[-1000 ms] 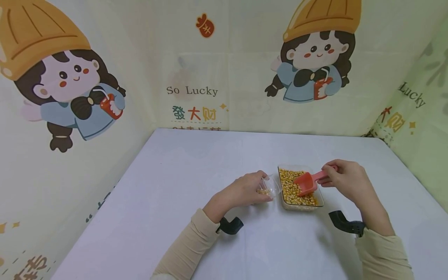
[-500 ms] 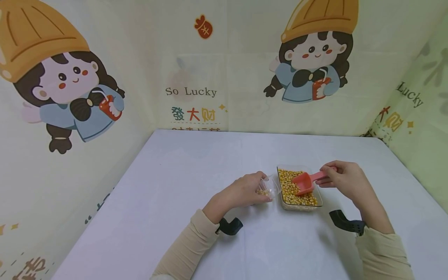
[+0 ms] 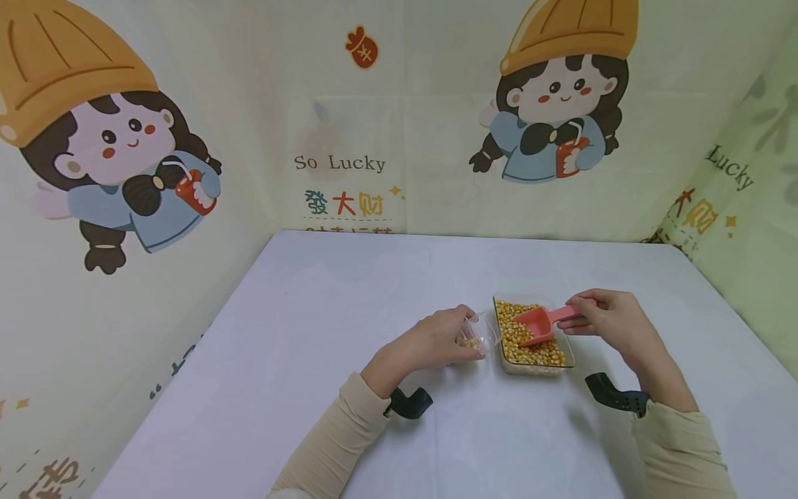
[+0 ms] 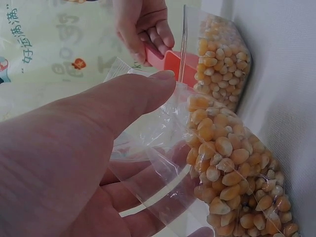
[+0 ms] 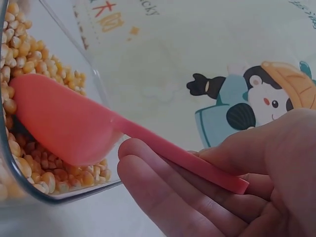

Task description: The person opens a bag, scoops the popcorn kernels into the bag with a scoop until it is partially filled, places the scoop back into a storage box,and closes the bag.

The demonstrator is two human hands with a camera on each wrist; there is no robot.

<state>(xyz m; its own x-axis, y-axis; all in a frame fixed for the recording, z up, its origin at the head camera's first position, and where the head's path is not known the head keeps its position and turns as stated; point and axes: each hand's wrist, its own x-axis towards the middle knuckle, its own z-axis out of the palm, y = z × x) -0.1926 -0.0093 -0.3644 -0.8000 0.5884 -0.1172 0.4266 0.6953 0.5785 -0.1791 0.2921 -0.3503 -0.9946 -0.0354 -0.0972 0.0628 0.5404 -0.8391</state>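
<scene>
My right hand (image 3: 611, 317) pinches the handle of a pink scoop (image 5: 64, 118) between thumb and fingers. The scoop's bowl lies tipped in the corn kernels (image 3: 524, 333) that fill a clear square container (image 3: 536, 371). To the left of the container, my left hand (image 3: 436, 337) holds a clear plastic bag (image 4: 163, 123) by its mouth, thumb on one side and fingers on the other. Many corn kernels (image 4: 232, 173) sit in the bottom of the bag, which appears to rest on the table. In the left wrist view the bag's mouth is close to the container's wall.
The white table (image 3: 349, 291) stretches around the container and both hands. A printed cloth (image 3: 436, 138) with cartoon figures hangs behind and at both sides. A black camera mount (image 3: 411, 403) is on the left wrist, another mount (image 3: 614, 395) on the right.
My right hand has shifted slightly left, and the scoop has moved left over the kernels within the container. The left hand and the bag stay about where they were.
</scene>
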